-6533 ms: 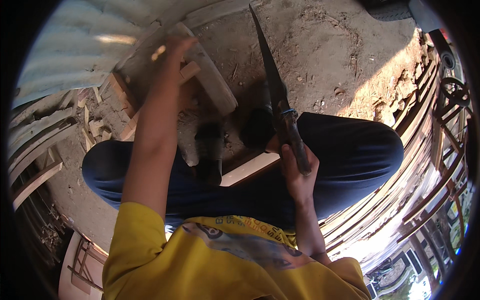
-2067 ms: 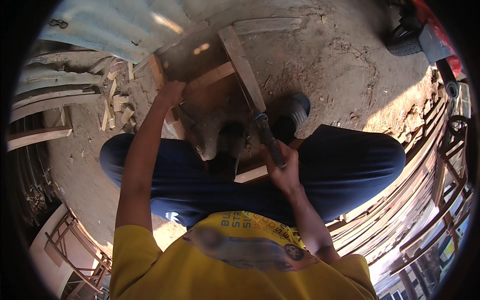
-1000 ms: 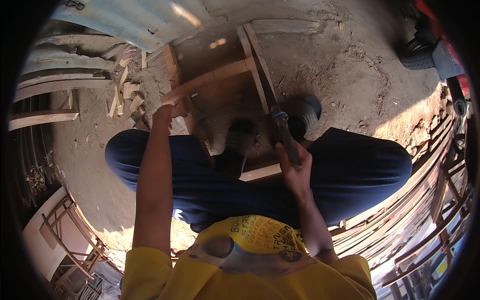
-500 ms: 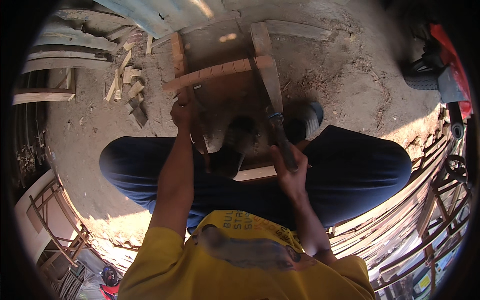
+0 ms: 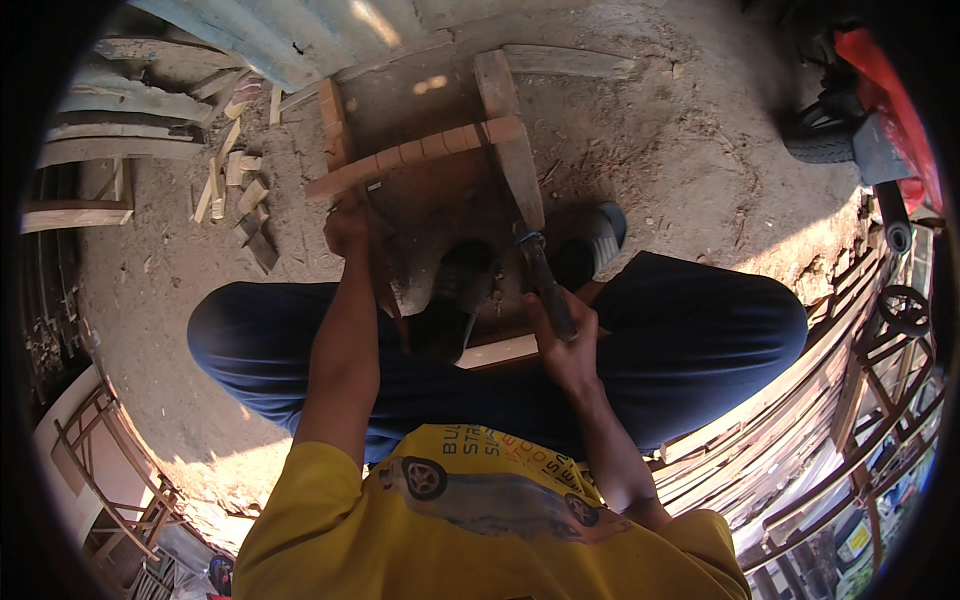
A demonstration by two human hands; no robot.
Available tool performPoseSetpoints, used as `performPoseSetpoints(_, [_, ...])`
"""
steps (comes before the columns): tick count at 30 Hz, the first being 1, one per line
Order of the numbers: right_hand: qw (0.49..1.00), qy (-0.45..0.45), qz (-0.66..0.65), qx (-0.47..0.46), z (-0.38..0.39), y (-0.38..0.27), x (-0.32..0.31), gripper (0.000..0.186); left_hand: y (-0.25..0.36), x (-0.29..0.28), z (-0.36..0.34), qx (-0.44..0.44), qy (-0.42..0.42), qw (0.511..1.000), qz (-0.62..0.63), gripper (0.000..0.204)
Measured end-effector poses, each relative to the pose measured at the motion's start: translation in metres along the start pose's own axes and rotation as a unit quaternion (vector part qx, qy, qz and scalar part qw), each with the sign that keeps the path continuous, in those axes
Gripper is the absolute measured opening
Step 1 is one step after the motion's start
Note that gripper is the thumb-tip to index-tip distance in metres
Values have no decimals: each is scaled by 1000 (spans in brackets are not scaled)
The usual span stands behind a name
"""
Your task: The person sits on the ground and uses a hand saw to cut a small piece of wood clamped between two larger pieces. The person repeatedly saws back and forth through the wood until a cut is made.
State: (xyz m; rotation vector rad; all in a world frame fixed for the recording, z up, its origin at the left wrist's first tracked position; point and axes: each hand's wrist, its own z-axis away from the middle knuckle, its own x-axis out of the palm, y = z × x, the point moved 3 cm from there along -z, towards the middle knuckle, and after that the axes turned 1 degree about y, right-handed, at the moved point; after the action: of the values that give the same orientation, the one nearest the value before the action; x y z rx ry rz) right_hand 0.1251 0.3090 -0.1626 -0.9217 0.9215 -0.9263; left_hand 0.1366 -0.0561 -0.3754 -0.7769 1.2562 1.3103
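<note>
A curved wooden piece [image 5: 415, 155] with several evenly spaced cross lines lies across a wooden frame [image 5: 512, 165] on the ground before me. My left hand [image 5: 346, 230] is closed on the frame's left side, just below the curved piece's left end; its fingertips are partly hidden. My right hand [image 5: 566, 338] grips the dark handle of a saw [image 5: 543, 275] with blue binding near the blade. The long thin blade runs away from me, crossing the curved piece near its right end. A shod foot [image 5: 603, 240] rests right of the saw.
Wood offcuts [image 5: 250, 200] lie on the dirt floor at left. Corrugated metal sheeting [image 5: 300, 40] stands at the far side. A wheel [image 5: 825, 145] and red cover [image 5: 885, 95] are at far right. Stacked wood strips [image 5: 740, 430] lie at lower right, beside a metal frame [image 5: 870, 470].
The scene has shifted a little left in the picture. Both hands keep their hold, and the saw still crosses the curved piece near its right end.
</note>
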Motion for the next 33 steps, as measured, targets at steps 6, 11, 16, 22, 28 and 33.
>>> performPoseSetpoints(6, [1000,10,1,2,-1,2,-2,19,6,-2,8,-29,-4,999,13,59])
performPoseSetpoints(11, [1000,10,-5,2,-3,-1,-2,19,-16,20,0,10,86,996,-24,71])
performPoseSetpoints(16, [999,45,-26,-15,-4,4,-7,19,30,19,1,178,-217,919,-277,73])
performPoseSetpoints(22, [999,40,-7,-13,-7,1,-11,18,157,-99,64,165,-477,831,-235,56])
performPoseSetpoints(28, [997,72,3,-7,-5,10,-20,19,188,-29,65,484,-160,850,-130,64])
performPoseSetpoints(33, [997,74,24,15,-5,16,-26,16,190,-17,65,553,-69,813,-166,73])
